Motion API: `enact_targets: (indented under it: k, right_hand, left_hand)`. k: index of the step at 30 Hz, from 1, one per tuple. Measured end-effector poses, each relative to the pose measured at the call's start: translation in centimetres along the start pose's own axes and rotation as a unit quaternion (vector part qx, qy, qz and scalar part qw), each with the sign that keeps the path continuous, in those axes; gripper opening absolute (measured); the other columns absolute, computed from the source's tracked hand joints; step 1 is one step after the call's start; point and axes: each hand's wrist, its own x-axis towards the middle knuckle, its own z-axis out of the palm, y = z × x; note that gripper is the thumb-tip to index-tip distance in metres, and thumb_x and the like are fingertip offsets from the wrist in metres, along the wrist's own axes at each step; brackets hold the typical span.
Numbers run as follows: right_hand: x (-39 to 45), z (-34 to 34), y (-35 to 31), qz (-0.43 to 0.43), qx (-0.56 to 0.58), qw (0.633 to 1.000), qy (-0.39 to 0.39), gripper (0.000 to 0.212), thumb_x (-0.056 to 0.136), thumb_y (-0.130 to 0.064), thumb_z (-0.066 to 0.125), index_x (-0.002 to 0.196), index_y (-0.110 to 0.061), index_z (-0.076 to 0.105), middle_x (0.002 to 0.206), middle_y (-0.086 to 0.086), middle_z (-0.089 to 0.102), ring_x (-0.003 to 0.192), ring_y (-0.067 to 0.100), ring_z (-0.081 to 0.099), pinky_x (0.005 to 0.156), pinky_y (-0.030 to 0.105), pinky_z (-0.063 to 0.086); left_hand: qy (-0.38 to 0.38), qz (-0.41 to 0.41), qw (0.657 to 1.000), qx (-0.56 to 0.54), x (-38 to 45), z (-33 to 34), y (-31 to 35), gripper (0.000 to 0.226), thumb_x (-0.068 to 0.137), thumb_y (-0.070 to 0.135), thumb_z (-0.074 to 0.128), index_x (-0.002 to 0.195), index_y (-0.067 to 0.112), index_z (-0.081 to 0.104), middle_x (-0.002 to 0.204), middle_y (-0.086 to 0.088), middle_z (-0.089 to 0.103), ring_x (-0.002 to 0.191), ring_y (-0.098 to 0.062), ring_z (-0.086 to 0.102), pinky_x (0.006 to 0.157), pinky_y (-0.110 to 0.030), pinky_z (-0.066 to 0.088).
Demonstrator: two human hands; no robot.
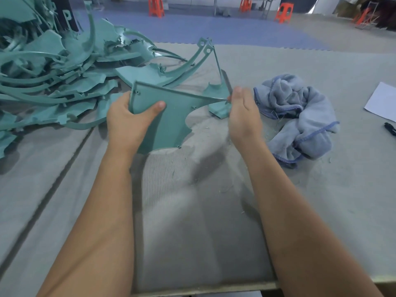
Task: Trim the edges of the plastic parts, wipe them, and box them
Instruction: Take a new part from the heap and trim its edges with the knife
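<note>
I hold a flat teal plastic part (pixel 171 116) just above the grey table (pixel 192 211). My left hand (pixel 128 123) grips its left corner, thumb lying across the top face. At the part's pointed right tip, my right hand (pixel 242 112) has its fingers curled round a thin grey trimming tool (pixel 227 83), whose blade-like end sticks up past the fingers. What lies inside that hand is hidden. To the right, a crumpled blue-grey cloth (pixel 300 116) rests on the table.
A big heap of teal plastic parts (pixel 53 78) fills the table's left and back. Another teal part (pixel 219 109) with long curved arms lies just behind my right hand. White paper (pixel 381 101) and a small black object (pixel 390 128) sit at the right edge. Orange stools stand on the floor beyond.
</note>
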Motion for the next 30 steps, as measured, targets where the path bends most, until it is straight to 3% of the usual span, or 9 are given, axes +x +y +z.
enact_targets:
  k: [5, 8, 13, 16, 19, 23, 27, 30]
  right_hand:
    - [-0.5, 1.0, -0.7, -0.048, -0.047, 0.997, -0.045, 0.046, 0.100, -0.045, 0.039, 0.083, -0.005, 0.054, 0.069, -0.005, 0.050, 0.066, 0.014, 0.044, 0.065, 0.036, 0.036]
    - [-0.5, 1.4, -0.4, -0.054, -0.082, 0.994, -0.047, 0.044, 0.098, -0.045, 0.043, 0.067, -0.015, 0.046, 0.059, -0.007, 0.044, 0.057, 0.013, 0.040, 0.055, 0.034, 0.031]
    - [0.9, 0.5, 1.6, 0.057, -0.073, 0.996, -0.016, 0.048, 0.097, -0.038, 0.048, 0.056, -0.019, 0.031, 0.055, -0.004, 0.034, 0.056, 0.020, 0.034, 0.062, 0.033, 0.031]
    - [1.4, -0.5, 2.5, 0.094, -0.073, 0.993, 0.001, 0.047, 0.098, -0.036, 0.047, 0.057, -0.019, 0.031, 0.054, -0.002, 0.032, 0.055, 0.019, 0.032, 0.059, 0.032, 0.028]
    - [0.8, -0.1, 1.7, 0.036, -0.033, 0.999, 0.000, 0.043, 0.098, -0.038, 0.045, 0.061, -0.017, 0.036, 0.052, -0.006, 0.030, 0.052, 0.014, 0.028, 0.053, 0.033, 0.024]
    - [-0.1, 1.0, 0.1, -0.020, -0.006, 0.998, -0.067, 0.039, 0.096, -0.039, 0.047, 0.065, -0.016, 0.044, 0.044, -0.010, 0.027, 0.047, 0.009, 0.024, 0.052, 0.031, 0.021]
    - [0.5, 1.1, 0.0, 0.025, -0.003, 0.997, -0.070, 0.040, 0.097, -0.042, 0.046, 0.066, -0.017, 0.051, 0.047, -0.009, 0.033, 0.050, 0.014, 0.031, 0.057, 0.030, 0.027]
    - [0.7, 1.6, -0.1, 0.020, -0.078, 0.995, -0.058, 0.049, 0.101, -0.046, 0.034, 0.064, -0.016, 0.047, 0.055, -0.007, 0.044, 0.055, 0.016, 0.041, 0.054, 0.031, 0.028]
  left_hand:
    - [0.006, -0.005, 1.000, -0.018, -0.1, 0.0, -0.2, 0.024, 0.074, 0.031, 0.083, 0.093, 0.028, 0.070, 0.089, 0.015, 0.073, 0.083, -0.001, 0.069, 0.071, -0.018, 0.055]
    - [0.007, -0.004, 1.000, -0.029, 0.0, 0.0, -0.2, 0.025, 0.073, 0.030, 0.084, 0.093, 0.026, 0.070, 0.089, 0.014, 0.074, 0.083, -0.003, 0.070, 0.071, -0.019, 0.056]
    - [0.001, 0.010, 0.999, -0.048, -0.2, 0.0, -0.2, 0.023, 0.071, 0.027, 0.085, 0.089, 0.028, 0.071, 0.085, 0.018, 0.074, 0.081, -0.004, 0.071, 0.066, -0.018, 0.055]
    - [-0.003, 0.016, 0.998, -0.053, -0.2, 0.1, -0.2, 0.026, 0.071, 0.028, 0.086, 0.092, 0.027, 0.071, 0.087, 0.015, 0.075, 0.083, -0.006, 0.071, 0.068, -0.021, 0.055]
    - [-0.008, 0.020, 0.998, -0.052, -0.2, 0.1, -0.2, 0.028, 0.071, 0.028, 0.086, 0.094, 0.026, 0.071, 0.089, 0.014, 0.075, 0.085, -0.008, 0.072, 0.071, -0.024, 0.057]
    - [-0.012, 0.030, 0.998, -0.053, -0.3, 0.2, 0.0, 0.030, 0.072, 0.026, 0.085, 0.098, 0.019, 0.071, 0.090, 0.012, 0.075, 0.085, -0.009, 0.072, 0.072, -0.024, 0.057]
    - [-0.010, 0.030, 0.999, -0.044, -0.3, 0.2, 0.1, 0.029, 0.073, 0.025, 0.085, 0.098, 0.018, 0.072, 0.090, 0.010, 0.075, 0.084, -0.009, 0.072, 0.073, -0.028, 0.058]
    - [-0.005, 0.026, 0.999, -0.040, -0.2, 0.2, -0.1, 0.027, 0.072, 0.025, 0.085, 0.096, 0.021, 0.071, 0.087, 0.014, 0.074, 0.083, -0.007, 0.071, 0.073, -0.028, 0.058]
